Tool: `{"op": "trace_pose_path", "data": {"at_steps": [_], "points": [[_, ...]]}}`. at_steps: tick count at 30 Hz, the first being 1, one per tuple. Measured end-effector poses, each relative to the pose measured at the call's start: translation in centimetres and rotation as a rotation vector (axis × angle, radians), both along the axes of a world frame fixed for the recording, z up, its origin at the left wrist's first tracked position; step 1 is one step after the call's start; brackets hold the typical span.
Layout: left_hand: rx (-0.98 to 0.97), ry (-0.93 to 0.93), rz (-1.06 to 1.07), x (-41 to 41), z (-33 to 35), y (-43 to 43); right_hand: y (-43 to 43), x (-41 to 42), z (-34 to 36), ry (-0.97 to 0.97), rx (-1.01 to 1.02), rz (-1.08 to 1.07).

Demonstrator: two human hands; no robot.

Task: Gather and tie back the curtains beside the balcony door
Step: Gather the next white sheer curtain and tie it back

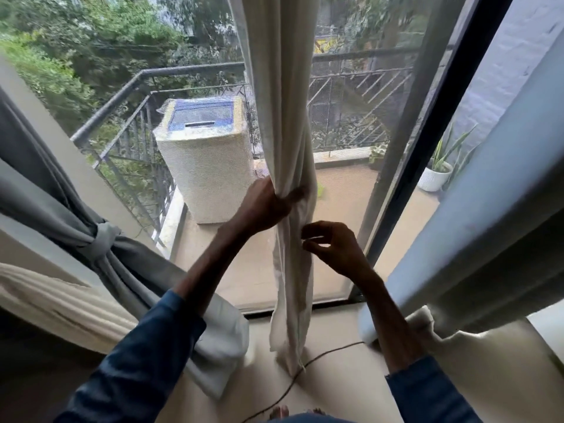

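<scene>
Nearest to us, a thin cord (pixel 305 370) runs across the floor (pixel 335 377) past the hem of the cream curtain (pixel 283 132) and close to the bare toes (pixel 280 412), and we judge this the first hazard: a step could snag it, or it could be swept up into the fabric as the bundle is drawn in. At near left the grey curtain (pixel 55 215) is already knotted back, while at right a pale curtain (pixel 476 239) hangs untied. The cream curtain hangs in the middle in front of the screen. The left hand (pixel 268 206) has it in a closed grip, fingers wrapped round the gathered folds. The right hand (pixel 332 248) is just beside the right edge of the fabric with its fingers curled and thumb near the forefinger. We cannot tell whether its grip has the edge or anything else in it. Below the left hand the fabric falls loose to the floor, so we think folds could slip out if that grip eases while the other hand works. A hard downward pull might also strain whatever holds the curtain above, which is out of view. We see no separate tie for this curtain. Farther out, beyond the dark door frame (pixel 442 117), a covered washing machine (pixel 201 154) stands on the balcony by the railing (pixel 122 111), with a potted plant (pixel 436 175) at far right. We can read no brand, label or writing anywhere. The machine's blue top shows no legible mark.
</scene>
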State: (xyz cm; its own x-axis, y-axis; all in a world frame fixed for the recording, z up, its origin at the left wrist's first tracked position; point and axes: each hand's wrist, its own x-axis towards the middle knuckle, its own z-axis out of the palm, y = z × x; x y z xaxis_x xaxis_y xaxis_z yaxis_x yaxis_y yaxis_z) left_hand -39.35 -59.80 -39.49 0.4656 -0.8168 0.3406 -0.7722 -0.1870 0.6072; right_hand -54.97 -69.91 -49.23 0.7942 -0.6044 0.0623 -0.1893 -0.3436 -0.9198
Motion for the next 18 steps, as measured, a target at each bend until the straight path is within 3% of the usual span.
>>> {"op": "trace_pose_path", "data": {"at_steps": [7, 11, 18], "points": [[0.0, -0.045, 0.103, 0.4, -1.1, -0.8, 1.5, 0.5, -1.7, 0.177, 0.007, 0.072], [-0.019, -0.08, 0.099, 0.7, -1.2, -0.9, 1.4, 0.2, -2.2, 0.11, 0.041, 0.038], [-0.016, -0.223, 0.195, 1.4, -1.2, -0.7, -0.4, -2.3, -0.3, 0.02, 0.683, -0.098]]}}
